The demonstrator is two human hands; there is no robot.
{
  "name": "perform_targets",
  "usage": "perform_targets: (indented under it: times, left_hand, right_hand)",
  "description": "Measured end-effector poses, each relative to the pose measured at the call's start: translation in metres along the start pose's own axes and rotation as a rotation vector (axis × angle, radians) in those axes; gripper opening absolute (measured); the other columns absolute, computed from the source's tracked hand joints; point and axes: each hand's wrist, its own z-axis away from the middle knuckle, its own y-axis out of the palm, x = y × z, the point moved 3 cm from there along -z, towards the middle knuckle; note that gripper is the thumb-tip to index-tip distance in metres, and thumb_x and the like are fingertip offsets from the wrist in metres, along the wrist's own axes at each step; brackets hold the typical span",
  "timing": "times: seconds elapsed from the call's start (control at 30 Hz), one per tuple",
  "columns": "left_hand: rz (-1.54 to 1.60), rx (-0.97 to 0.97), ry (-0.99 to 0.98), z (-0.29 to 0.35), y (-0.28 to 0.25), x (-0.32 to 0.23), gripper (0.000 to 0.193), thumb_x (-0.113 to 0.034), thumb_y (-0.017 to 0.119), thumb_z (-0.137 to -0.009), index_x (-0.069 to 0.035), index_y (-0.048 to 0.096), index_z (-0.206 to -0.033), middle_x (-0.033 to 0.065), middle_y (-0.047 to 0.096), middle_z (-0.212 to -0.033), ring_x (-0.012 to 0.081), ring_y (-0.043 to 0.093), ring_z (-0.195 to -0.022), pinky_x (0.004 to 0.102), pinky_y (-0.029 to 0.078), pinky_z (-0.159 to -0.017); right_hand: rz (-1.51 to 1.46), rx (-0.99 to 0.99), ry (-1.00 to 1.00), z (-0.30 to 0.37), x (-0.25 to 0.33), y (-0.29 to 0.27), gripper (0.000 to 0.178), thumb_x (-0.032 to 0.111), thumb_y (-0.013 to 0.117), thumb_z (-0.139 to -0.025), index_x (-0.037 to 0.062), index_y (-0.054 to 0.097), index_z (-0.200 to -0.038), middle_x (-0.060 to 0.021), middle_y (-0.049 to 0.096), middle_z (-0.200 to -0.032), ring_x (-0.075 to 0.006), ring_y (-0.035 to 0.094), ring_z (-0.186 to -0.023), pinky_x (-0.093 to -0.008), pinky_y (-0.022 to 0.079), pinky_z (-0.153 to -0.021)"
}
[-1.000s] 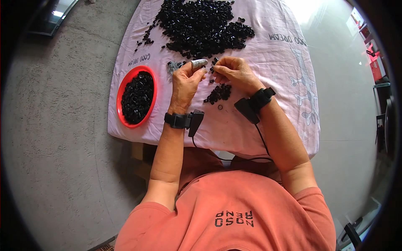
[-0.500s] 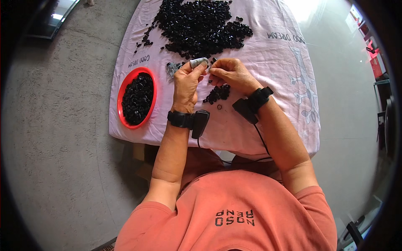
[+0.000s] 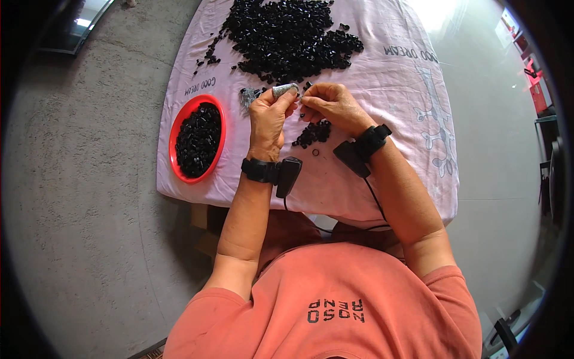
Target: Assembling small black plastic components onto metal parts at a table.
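L hand (image 3: 267, 119) & R hand (image 3: 333, 106) nearly meet, fingertips pinched closed; can't tell on what. Grey finger wrap (image 3: 283, 90) may dull feel, so a pc could slip into the small black-pc pile (image 3: 312, 134) nearby, on cloth-covered desk (image 3: 394, 173). Big black-pc pile (image 3: 287, 42) beyond; a sleeve-free elbow bump could tip red bowl (image 3: 173, 149), far L.

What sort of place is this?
Probably a home or small informal workshop: small black parts heaped on a pink printed cloth, plus a red bowl of similar ones.
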Motion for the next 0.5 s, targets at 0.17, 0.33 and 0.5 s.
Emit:
perform_targets:
  times: [0.17, 0.33, 0.5]
  left_hand:
    - [0.028, -0.048, -0.052, 0.003, 0.003, -0.001, 0.009, -0.014, 0.074, -0.093, -0.007, 0.075, -0.097, 0.0011, 0.073, -0.083, 0.0057, 0.064, -0.067, 0.0183, 0.048, -0.062]
    - [0.015, -0.043, -0.028, 0.003, 0.004, -0.001, 0.009, -0.015, 0.068, -0.098, -0.009, 0.073, -0.102, 0.0035, 0.074, -0.092, 0.0099, 0.068, -0.073, 0.0209, 0.054, -0.066]
    - [-0.189, -0.025, 0.077, 0.004, -0.007, -0.007, 0.019, -0.013, 0.064, -0.100, -0.006, 0.069, -0.116, 0.0041, 0.072, -0.092, 0.0099, 0.067, -0.074, 0.0214, 0.054, -0.065]
  right_hand:
    - [-0.008, 0.007, -0.002, 0.000, 0.000, 0.001, 0.020, 0.017, 0.062, -0.101, -0.0034, 0.065, -0.102, -0.0098, 0.072, -0.090, -0.0161, 0.073, -0.079, -0.0275, 0.060, -0.071]
    - [-0.014, -0.006, 0.002, -0.001, -0.002, -0.001, 0.021, 0.018, 0.063, -0.101, -0.0034, 0.065, -0.102, -0.0097, 0.072, -0.088, -0.0164, 0.073, -0.078, -0.0273, 0.060, -0.070]
    - [-0.036, -0.044, 0.020, -0.001, -0.003, -0.003, 0.021, 0.017, 0.064, -0.100, -0.0038, 0.066, -0.101, -0.0101, 0.072, -0.088, -0.0167, 0.073, -0.078, -0.0273, 0.060, -0.069]
